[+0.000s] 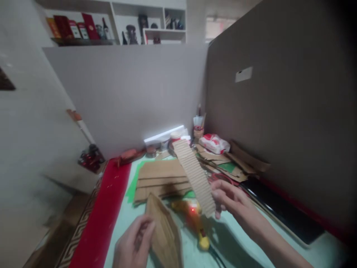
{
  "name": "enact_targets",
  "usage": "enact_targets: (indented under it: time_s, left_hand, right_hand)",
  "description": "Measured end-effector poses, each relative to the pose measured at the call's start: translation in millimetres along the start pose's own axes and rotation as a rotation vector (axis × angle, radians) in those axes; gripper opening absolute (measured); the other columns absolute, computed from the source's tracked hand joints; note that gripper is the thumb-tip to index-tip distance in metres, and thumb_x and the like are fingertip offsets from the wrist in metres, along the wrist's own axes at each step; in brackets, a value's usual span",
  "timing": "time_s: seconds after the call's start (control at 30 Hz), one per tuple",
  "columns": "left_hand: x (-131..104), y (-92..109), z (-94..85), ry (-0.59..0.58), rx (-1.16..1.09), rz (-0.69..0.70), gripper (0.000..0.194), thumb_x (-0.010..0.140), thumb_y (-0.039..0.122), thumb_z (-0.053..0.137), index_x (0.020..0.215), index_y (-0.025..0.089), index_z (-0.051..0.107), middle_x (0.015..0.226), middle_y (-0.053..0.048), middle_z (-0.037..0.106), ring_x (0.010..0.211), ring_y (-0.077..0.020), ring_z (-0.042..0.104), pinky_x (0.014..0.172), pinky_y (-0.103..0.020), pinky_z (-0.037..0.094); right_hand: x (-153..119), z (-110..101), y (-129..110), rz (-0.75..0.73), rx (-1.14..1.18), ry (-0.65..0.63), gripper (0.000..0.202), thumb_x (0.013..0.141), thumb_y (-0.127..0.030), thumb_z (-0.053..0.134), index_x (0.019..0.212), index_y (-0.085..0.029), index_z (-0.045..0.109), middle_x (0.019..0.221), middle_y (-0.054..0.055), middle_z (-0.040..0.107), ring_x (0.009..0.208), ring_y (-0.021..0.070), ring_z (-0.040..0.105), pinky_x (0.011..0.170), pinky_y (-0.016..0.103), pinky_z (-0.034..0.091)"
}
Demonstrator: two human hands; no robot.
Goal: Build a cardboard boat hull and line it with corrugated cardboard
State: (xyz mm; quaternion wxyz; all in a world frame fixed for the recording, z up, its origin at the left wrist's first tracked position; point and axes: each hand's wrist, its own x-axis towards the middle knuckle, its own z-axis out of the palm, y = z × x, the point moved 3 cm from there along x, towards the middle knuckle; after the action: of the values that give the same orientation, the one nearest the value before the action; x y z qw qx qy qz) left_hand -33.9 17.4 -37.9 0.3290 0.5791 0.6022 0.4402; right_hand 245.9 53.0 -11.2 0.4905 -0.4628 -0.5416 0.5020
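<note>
My right hand pinches the lower end of a ribbed cardboard strip, which slants up and to the left above the table. At the bottom centre, my left hand has its fingers curled against the left edge of a boat-shaped cardboard piece. A yellow and orange glue gun with a small red light lies between the hands, its cord running to the lower right. Behind it, stacked brown cardboard sheets rest on a green sheet.
Cardboard scraps, a red and white packet and a brush holder stand at the back right. A black flat device lies on the right. Grey panels enclose the table behind and to the right.
</note>
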Motion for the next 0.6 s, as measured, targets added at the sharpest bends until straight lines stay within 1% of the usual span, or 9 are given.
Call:
enact_targets:
  time_s: [0.03, 0.1, 0.2, 0.27, 0.37, 0.47, 0.53, 0.6]
  left_hand:
    - [0.3, 2.1, 0.1, -0.022, -0.022, -0.021, 0.032, 0.087, 0.052, 0.056, 0.092, 0.022, 0.067, 0.076, -0.002, 0.068, 0.066, -0.0192, 0.062, 0.063, -0.028, 0.049]
    - [2.0, 4.6, -1.0, -0.041, -0.044, -0.064, 0.035, 0.086, 0.053, 0.058, 0.099, 0.021, 0.067, 0.081, -0.004, 0.069, 0.073, -0.0203, 0.064, 0.067, -0.028, 0.05]
    - [6.1, 3.6, -4.7, -0.013, -0.086, -0.104, 0.04, 0.088, 0.051, 0.056, 0.109, 0.019, 0.063, 0.097, -0.008, 0.07, 0.083, -0.0209, 0.065, 0.072, -0.03, 0.051]
    - [8.5, 1.6, -6.6, 0.001, -0.115, -0.118, 0.044, 0.09, 0.051, 0.053, 0.118, 0.017, 0.059, 0.101, -0.01, 0.07, 0.081, -0.0199, 0.064, 0.069, -0.03, 0.051]
    - [11.0, -0.7, -7.6, 0.008, -0.136, -0.119, 0.048, 0.09, 0.048, 0.052, 0.125, 0.015, 0.054, 0.102, -0.011, 0.07, 0.077, -0.0194, 0.064, 0.064, -0.029, 0.05]
    - [12.7, -2.6, -9.3, 0.06, -0.097, -0.102, 0.044, 0.088, 0.045, 0.057, 0.121, 0.015, 0.058, 0.109, -0.012, 0.067, 0.087, -0.021, 0.062, 0.071, -0.03, 0.049]
    - [13.5, -3.9, -10.4, 0.104, -0.069, -0.088, 0.044, 0.085, 0.043, 0.06, 0.12, 0.016, 0.059, 0.117, -0.013, 0.064, 0.094, -0.0219, 0.06, 0.077, -0.031, 0.048]
    - [14.0, -5.5, -9.6, 0.113, -0.067, -0.086, 0.047, 0.085, 0.043, 0.061, 0.123, 0.016, 0.057, 0.122, -0.014, 0.061, 0.097, -0.0223, 0.059, 0.08, -0.031, 0.048]
  right_hand:
    - [-6.6, 13.1, 5.3, 0.035, 0.036, -0.066, 0.034, 0.091, -0.054, 0.059, 0.092, -0.021, 0.051, 0.064, -0.007, 0.049, 0.056, 0.0118, 0.056, 0.055, 0.025, 0.05]
    - [-18.8, 36.2, 14.6, 0.107, 0.087, -0.18, 0.032, 0.093, -0.053, 0.057, 0.097, -0.022, 0.048, 0.064, -0.006, 0.053, 0.054, 0.012, 0.057, 0.054, 0.025, 0.048]
    - [-34.8, 61.7, 23.9, 0.17, 0.133, -0.278, 0.035, 0.094, -0.053, 0.055, 0.109, -0.025, 0.042, 0.068, -0.006, 0.057, 0.053, 0.0127, 0.057, 0.054, 0.025, 0.046]
    - [-44.4, 73.7, 28.2, 0.194, 0.119, -0.324, 0.038, 0.094, -0.055, 0.052, 0.114, -0.025, 0.042, 0.071, -0.005, 0.056, 0.054, 0.0131, 0.056, 0.055, 0.026, 0.045]
    - [-54.9, 85.0, 33.5, 0.203, -0.052, -0.367, 0.039, 0.094, -0.058, 0.048, 0.107, -0.022, 0.053, 0.075, -0.002, 0.052, 0.061, 0.0146, 0.052, 0.057, 0.026, 0.042]
    - [-58.4, 89.6, 36.5, 0.192, -0.186, -0.359, 0.039, 0.092, -0.055, 0.051, 0.101, -0.018, 0.061, 0.076, 0.0, 0.053, 0.068, 0.0163, 0.048, 0.061, 0.027, 0.037]
    - [-58.4, 90.5, 37.6, 0.203, -0.205, -0.363, 0.039, 0.091, -0.053, 0.052, 0.101, -0.017, 0.063, 0.074, 0.0, 0.054, 0.066, 0.0162, 0.046, 0.059, 0.027, 0.034]
    - [-57.9, 90.1, 38.2, 0.212, -0.225, -0.372, 0.04, 0.089, -0.053, 0.053, 0.102, -0.016, 0.064, 0.072, 0.0, 0.054, 0.064, 0.0162, 0.045, 0.058, 0.027, 0.034]
